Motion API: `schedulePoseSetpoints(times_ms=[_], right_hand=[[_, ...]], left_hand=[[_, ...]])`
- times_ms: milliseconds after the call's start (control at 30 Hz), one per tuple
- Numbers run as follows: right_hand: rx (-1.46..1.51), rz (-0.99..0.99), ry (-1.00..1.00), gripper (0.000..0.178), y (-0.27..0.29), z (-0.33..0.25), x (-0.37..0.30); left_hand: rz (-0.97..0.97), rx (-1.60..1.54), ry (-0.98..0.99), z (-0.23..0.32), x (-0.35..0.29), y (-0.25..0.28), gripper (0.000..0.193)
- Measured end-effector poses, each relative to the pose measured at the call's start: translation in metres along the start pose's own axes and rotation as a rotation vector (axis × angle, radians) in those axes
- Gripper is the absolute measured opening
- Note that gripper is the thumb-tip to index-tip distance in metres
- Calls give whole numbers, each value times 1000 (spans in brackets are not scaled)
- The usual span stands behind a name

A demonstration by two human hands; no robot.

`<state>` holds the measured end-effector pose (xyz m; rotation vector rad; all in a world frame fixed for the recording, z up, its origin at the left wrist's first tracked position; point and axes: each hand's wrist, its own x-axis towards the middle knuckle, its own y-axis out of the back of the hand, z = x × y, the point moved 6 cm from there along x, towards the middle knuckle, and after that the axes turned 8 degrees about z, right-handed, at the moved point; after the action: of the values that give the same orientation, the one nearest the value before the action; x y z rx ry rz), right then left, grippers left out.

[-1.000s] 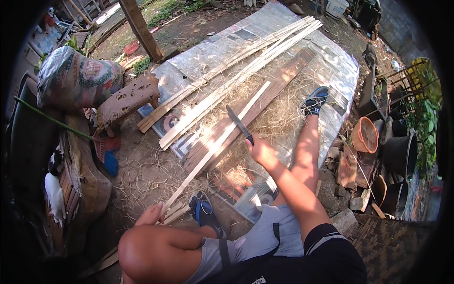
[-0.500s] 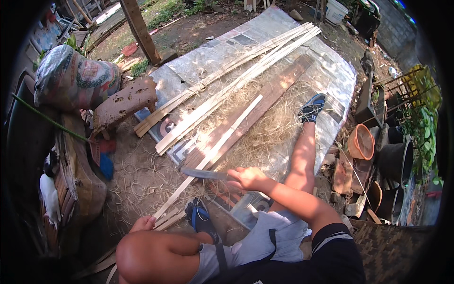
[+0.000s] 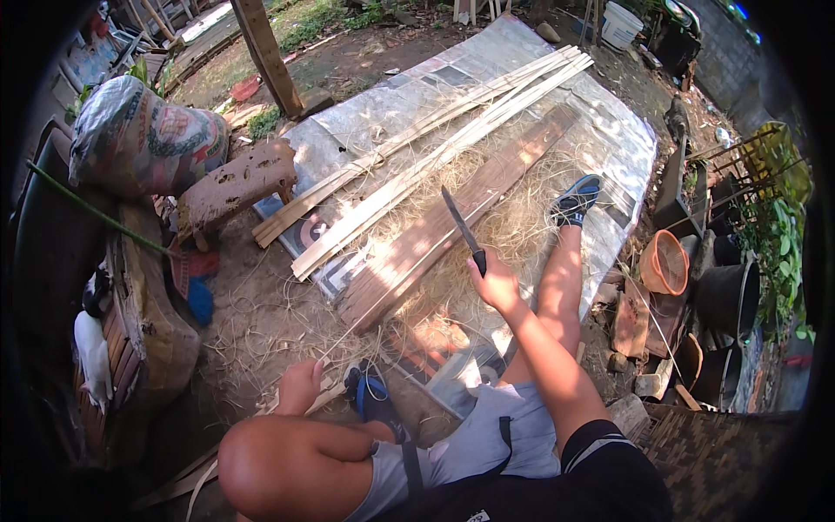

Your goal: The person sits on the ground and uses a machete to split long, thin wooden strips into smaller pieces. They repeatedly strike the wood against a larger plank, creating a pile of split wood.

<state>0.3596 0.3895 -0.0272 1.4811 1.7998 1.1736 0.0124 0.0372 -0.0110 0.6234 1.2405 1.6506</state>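
the plastic sheet covers the ground in front of you, strewn with pale shavings. across it lie the long split strips in a bundle, and just beside them the darker plank. your right leg stretches out over the sheet, shoe near the plank's far side. a sack and a muddy stool sit well apart on your left.

your right hand is closed tight round the handle of the knife. half a second ago the blade lay low and pointed left across the thin strip; now it has swung back up, tip pointing away from you over the plank, clear of the work. that reads as a stroke finished and the blade reset.

your left hand has stayed low by your knee, fingers curled on the near end of the thin strip, pinning it to the ground.
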Motion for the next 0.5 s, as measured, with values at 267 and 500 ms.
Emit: schedulePoseSetpoints(times_ms=[267, 500], right_hand=[[-10, -234, 152, 41, -27, -58, -68], [-91, 6, 229, 43, -14, -28, -43]], left_hand=[[-384, -475, 285, -8, 37, -27, 54], [-528, -638, 403, -27, 1, -16, 54]])
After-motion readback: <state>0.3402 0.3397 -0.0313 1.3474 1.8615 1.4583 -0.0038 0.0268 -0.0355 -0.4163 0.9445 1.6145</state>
